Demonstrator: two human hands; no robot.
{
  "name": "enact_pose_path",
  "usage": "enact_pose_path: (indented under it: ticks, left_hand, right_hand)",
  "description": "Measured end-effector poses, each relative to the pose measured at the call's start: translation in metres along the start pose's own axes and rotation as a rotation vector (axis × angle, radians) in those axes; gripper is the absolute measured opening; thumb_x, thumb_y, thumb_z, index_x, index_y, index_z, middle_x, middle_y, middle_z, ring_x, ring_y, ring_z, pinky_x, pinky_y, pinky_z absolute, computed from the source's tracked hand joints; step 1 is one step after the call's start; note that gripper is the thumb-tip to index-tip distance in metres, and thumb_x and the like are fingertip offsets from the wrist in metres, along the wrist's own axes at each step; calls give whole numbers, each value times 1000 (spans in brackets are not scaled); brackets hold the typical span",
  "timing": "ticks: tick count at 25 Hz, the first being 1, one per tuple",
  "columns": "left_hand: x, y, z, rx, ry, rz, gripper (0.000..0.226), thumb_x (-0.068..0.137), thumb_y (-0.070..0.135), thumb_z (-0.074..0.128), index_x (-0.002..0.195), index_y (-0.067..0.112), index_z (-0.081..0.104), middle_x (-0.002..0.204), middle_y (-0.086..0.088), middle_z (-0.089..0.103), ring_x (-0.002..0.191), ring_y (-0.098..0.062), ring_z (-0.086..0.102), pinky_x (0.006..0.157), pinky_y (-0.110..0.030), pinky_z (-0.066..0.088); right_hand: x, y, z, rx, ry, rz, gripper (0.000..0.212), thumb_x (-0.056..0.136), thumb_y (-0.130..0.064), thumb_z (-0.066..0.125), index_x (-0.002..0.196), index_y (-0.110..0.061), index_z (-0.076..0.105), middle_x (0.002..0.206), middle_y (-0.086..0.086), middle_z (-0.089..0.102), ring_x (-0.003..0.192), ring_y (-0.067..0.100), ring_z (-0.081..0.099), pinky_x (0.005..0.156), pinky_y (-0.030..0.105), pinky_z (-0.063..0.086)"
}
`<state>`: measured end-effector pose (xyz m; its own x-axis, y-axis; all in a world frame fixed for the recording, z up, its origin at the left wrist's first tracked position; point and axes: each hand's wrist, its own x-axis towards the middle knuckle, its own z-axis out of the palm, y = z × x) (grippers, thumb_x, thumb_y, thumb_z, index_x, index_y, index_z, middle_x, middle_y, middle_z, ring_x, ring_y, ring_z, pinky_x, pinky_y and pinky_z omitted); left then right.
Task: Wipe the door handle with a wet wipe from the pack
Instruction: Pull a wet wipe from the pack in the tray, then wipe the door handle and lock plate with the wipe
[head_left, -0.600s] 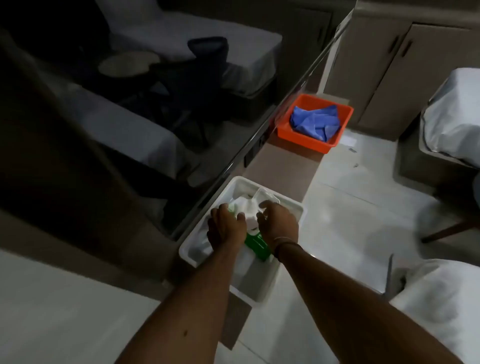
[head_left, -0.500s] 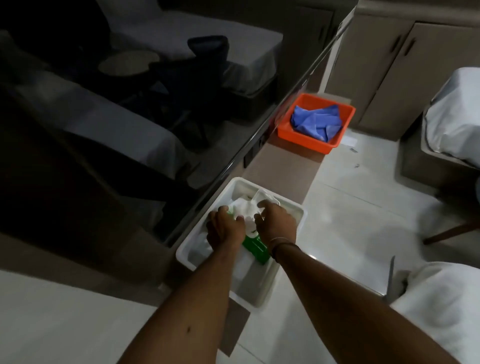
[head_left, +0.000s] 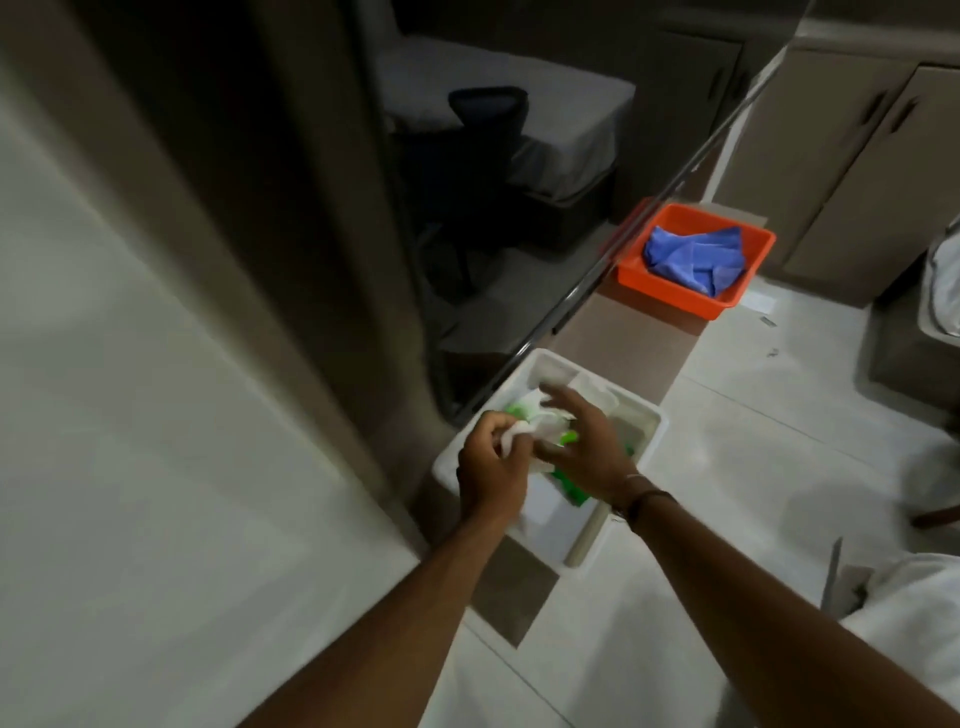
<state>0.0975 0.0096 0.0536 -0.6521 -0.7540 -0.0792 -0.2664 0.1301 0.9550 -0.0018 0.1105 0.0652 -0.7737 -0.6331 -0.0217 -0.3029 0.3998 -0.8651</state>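
both over the white tray (head_left: 647, 431) on the floor ledge: left hand (head_left: 491, 475) pinched shut on a white wet wipe (head_left: 519, 434), right hand (head_left: 584, 447) fingers spread wide above the green pack (head_left: 569, 486). farther along, orange bin (head_left: 748, 301) with blue cloth (head_left: 693, 257).

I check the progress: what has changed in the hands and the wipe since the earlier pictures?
The left hand has lifted, gripping a crumpled white wet wipe. The right hand has opened its fingers over the green wipe pack. The white plastic bin has stayed put.
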Motion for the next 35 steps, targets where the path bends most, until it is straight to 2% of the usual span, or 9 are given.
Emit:
enact_pose_path:
  ticks: [4,8,15,23,26,28,29,33,35]
  left_hand:
    - [-84,-10,-88,-213,43,-143,21,95,2,69,106,18,75,97,0,77,85,-12,72,81,-31,61]
    - [-215,-43,-221,-386,57,-235,15,94,-4,69,95,6,80,90,-9,79,80,-19,68,77,-33,55]
    - [-463,-103,-506,-536,243,-404,11,86,-4,81,91,6,82,78,-10,80,74,-19,74,71,-31,63]
    - [-650,-132,-781,-606,657,-305,24,90,-13,69,90,8,82,81,-7,85,71,-21,80,59,-28,66]
    - [-693,-143,-864,-461,931,-227,24,96,-4,68,91,17,78,80,3,84,79,-28,75,64,-28,64]
    - [-713,-146,-908,-274,1071,-145,7,99,16,71,103,17,77,97,1,83,96,-35,75,78,-42,63]
    - [-721,-146,-928,-115,1144,-112,19,96,31,72,110,19,76,108,0,80,104,-32,75,87,-45,62]
    - [-722,-133,-1003,525,1384,79,39,96,40,66,130,21,67,142,-7,65,133,-29,61,109,-37,43]
    - [-709,-120,-1034,674,1421,116,45,96,41,65,137,23,62,157,-10,54,149,-34,47,119,-48,37]
  right_hand:
    - [-84,-50,35,224,-178,70,20,82,-10,80,100,-3,76,93,19,78,83,25,73,77,55,61]
    - [-212,-110,126,227,-339,129,7,87,-21,76,83,-16,79,73,5,77,63,10,67,54,28,56]
    - [-456,-263,333,239,-643,122,13,78,-9,84,81,-22,84,76,8,81,72,19,77,69,43,65]
    - [-646,-466,526,336,-832,-43,8,84,-13,77,80,-16,83,77,12,81,73,25,78,58,30,63]
    - [-683,-530,575,235,-545,-360,10,83,-26,78,75,-31,74,70,-8,76,71,3,72,59,19,58]
    - [-700,-565,600,149,-279,-593,15,79,-32,77,69,-33,66,62,-16,66,59,5,65,56,8,43]
    - [-708,-578,613,80,-206,-665,16,76,-31,77,66,-29,64,60,-14,62,51,5,57,54,8,35]
    - [-731,-597,672,-132,-151,-676,24,76,-20,78,69,-18,55,67,-2,59,59,16,55,59,22,34]
    - [-739,-597,690,-118,-193,-627,19,77,-19,79,77,-17,60,78,4,67,71,24,66,62,28,44]
